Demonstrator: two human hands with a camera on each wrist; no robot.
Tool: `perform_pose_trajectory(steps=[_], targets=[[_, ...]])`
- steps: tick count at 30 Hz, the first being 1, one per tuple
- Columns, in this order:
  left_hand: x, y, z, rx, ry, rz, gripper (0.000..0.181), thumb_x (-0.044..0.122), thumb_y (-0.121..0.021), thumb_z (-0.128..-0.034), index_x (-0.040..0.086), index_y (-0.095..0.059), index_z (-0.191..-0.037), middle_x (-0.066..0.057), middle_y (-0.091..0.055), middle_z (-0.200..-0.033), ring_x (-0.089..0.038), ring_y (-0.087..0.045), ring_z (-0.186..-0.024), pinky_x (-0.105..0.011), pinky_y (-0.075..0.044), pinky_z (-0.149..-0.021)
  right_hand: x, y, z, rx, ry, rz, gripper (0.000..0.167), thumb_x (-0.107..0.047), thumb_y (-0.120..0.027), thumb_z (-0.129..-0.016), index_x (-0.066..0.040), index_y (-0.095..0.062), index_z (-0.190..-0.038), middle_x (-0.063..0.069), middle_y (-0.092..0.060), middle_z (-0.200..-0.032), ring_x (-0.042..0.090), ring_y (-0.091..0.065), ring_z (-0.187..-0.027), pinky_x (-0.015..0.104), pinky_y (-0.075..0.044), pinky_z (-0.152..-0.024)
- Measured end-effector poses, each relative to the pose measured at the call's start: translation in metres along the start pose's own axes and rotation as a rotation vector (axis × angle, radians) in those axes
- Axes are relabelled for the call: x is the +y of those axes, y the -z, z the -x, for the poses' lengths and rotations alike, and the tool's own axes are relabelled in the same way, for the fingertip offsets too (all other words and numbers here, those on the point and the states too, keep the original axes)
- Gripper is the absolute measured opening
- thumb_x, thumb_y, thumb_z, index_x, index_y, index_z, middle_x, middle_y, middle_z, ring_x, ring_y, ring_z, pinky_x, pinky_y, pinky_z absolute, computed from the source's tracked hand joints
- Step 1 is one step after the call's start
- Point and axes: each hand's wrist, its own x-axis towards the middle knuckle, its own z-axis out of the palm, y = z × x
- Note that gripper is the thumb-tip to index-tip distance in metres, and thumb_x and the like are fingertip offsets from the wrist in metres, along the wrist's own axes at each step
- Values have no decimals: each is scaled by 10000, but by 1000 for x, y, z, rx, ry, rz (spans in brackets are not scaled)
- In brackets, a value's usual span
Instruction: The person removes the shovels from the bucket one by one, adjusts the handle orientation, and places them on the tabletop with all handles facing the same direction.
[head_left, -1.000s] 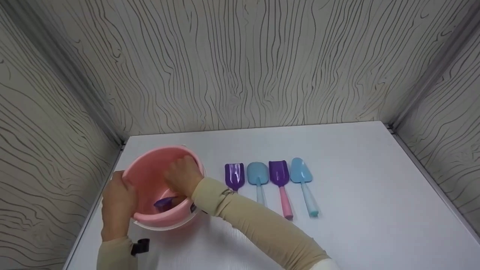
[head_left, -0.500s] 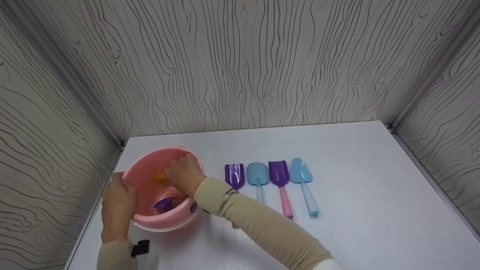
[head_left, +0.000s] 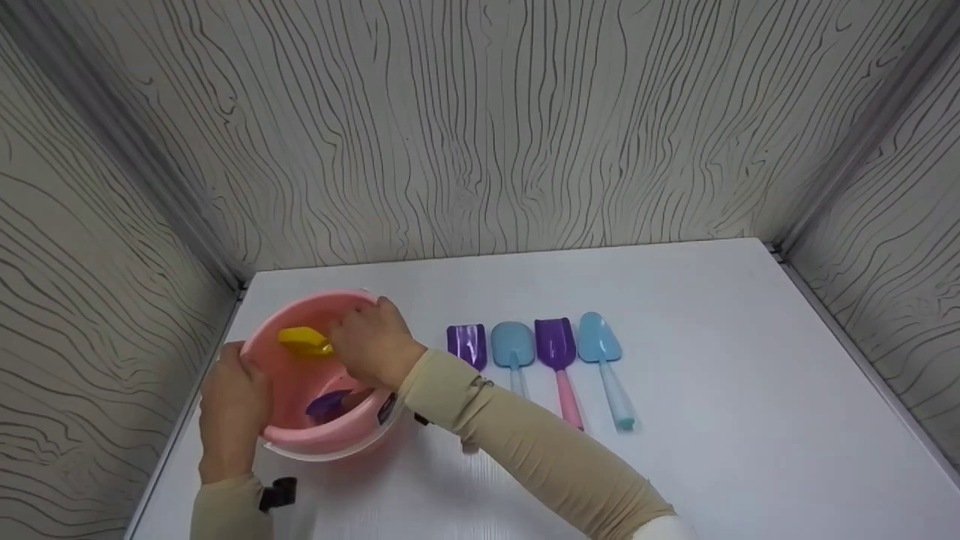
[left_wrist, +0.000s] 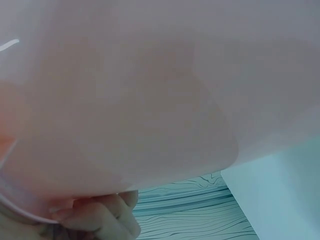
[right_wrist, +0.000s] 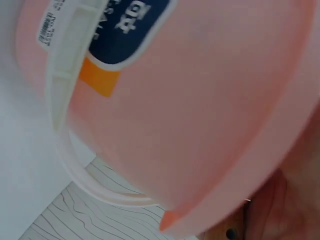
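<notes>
A pink bucket (head_left: 337, 444) with a white handle (right_wrist: 90, 187) stands tilted at the left of the table. My left hand (head_left: 234, 409) grips its left rim; in the left wrist view, fingers (left_wrist: 102, 217) curl at the bucket's edge. Inside the bucket's mouth, my right hand (head_left: 379, 341) holds a yellow toy shovel (head_left: 301, 341), its blade pointing left. The hand hides the shovel's handle in the head view, while a wooden handle end with a hole (right_wrist: 225, 227) shows beside the hand in the right wrist view. Lower in the bucket lies a purple shovel (head_left: 326, 405).
Right of the bucket, a row of toy shovels lies on the white table (head_left: 720, 375): purple (head_left: 466, 345), blue (head_left: 513, 343), purple with a pink handle (head_left: 555, 343) and blue (head_left: 598, 337). My right sleeve (head_left: 540, 457) crosses in front of some handles. Patterned panels (head_left: 480, 135) surround the table.
The yellow shovel has come into view from under my right hand as that hand rises slightly to the right within the bucket. My left hand keeps its grip on the rim.
</notes>
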Motion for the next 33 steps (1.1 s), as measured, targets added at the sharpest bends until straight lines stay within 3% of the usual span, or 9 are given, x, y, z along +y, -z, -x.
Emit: perform_pose_trajectory(steps=[4, 9, 16, 23, 29, 33], targets=[[0, 0, 0, -9, 15, 7, 477, 251, -338, -1152, -64, -416, -1501, -320, -614, -1262, -368, -675, -894, -512, -647, -774, 6, 5, 4, 11, 9, -49, 610, -605, -766, -903, -251, -634, -1382, -44, -682, -1235, 171, -619, -1015, 332, -561, -870], [1, 0, 0, -24, 31, 7, 484, 262, -336, -1159, -57, -403, -1516, -327, -607, -1276, -377, -679, -911, -497, -646, -756, 16, 7, 10, 58, -10, -55, 441, -427, -742, -989, -229, -648, -1371, -19, -684, -1204, 177, -611, -850, 298, -548, -723], [0, 1, -2, -34, 36, 11, 469, 249, -334, -1160, -55, -405, -1511, -319, -608, -1261, -355, -684, -889, -423, -630, -675, 30, 8, 18, 121, -31, -65, 331, -350, -692, -1026, -194, -695, -1318, 5, -719, -1091, 181, -593, -718, 295, -513, -611], [-2, 0, -1, -36, 36, 29, 490, 270, -323, -1165, -66, -404, -1512, -324, -606, -1255, -351, -684, -877, -392, -617, -639, 40, 5, 26, 134, -79, -199, 530, -376, -747, -990, -194, -583, -1460, 20, -735, -1063, 207, -591, -724, 303, -513, -650], [-1, -1, 0, 13, -6, 25, 456, 209, -325, -1141, -83, -452, -1467, -317, -629, -1199, -338, -677, -837, -366, -563, -581, 53, -1, 33, 218, -94, -280, 361, -308, -671, -1049, -153, -629, -1372, 42, -760, -1079, 212, -658, -708, 345, -611, -664], [-1, 0, -2, 10, -3, 23, 462, 209, -309, -1141, -86, -450, -1467, -323, -626, -1207, -339, -673, -846, -374, -551, -584, 61, -5, 38, 232, -105, -320, 281, -287, -630, -1074, -124, -635, -1303, 48, -727, -1037, 211, -628, -693, 342, -603, -657]])
